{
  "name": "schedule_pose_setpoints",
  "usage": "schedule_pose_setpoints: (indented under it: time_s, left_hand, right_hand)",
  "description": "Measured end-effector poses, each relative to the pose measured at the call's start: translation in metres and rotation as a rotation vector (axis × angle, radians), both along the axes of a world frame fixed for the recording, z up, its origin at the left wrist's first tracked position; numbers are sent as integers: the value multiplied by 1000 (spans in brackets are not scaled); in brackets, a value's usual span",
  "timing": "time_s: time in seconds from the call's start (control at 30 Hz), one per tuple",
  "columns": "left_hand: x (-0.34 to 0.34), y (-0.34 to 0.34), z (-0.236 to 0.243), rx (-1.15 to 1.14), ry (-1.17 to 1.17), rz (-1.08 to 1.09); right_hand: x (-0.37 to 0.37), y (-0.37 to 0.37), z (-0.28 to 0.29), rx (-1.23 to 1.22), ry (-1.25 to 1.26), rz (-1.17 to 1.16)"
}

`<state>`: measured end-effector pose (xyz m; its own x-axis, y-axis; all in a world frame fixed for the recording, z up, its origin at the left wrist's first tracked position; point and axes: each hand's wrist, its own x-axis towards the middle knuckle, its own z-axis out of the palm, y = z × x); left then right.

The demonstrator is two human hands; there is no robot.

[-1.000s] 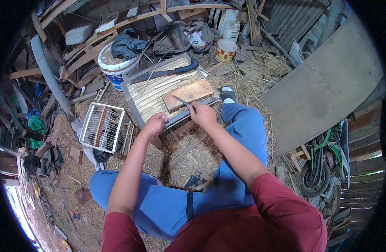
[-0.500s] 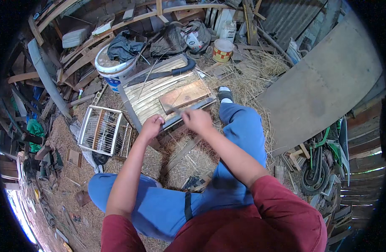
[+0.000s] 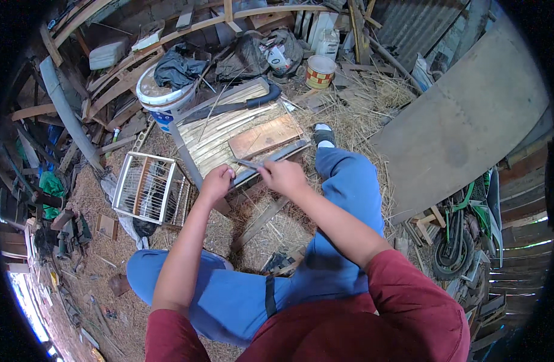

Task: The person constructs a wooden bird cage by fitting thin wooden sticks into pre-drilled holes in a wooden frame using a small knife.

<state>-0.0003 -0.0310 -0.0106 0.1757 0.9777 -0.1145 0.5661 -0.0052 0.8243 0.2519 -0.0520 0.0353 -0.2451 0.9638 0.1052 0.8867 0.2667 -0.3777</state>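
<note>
My right hand (image 3: 284, 177) is closed round a knife, its short grey blade (image 3: 248, 163) pointing left toward my other hand. Close by, my left hand (image 3: 217, 182) is pinched shut; whatever it grips is too small to make out. Both hands are over the near edge of a shallow wooden box (image 3: 186, 158). Pale split strips (image 3: 212, 145) lie side by side in it, under a reddish-brown wooden block (image 3: 266, 135). Across the far part rests a long dark blade with a curved black handle (image 3: 264, 99).
A white wire cage (image 3: 145, 187) stands left of the box, near a white-and-blue bucket (image 3: 162, 96). Beyond are a small patterned bucket (image 3: 320, 72) and black bags (image 3: 244, 57). A large grey board (image 3: 464, 120) leans at right, above a green two-wheeler (image 3: 455, 241). Straw and shavings cover the floor.
My right hand has shifted slightly downward, and the knife blade now slants down to the right instead of up. My left hand has barely moved.
</note>
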Motion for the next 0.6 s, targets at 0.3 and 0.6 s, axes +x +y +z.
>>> schedule_pose_setpoints:
  time_s: [0.3, 0.6]
  left_hand:
    - [4, -4, 13, -10, 74, 3]
    - [5, -5, 22, -25, 159, 28]
  right_hand:
    - [12, 8, -6, 10, 1, 10]
    - [24, 20, -3, 58, -5, -79]
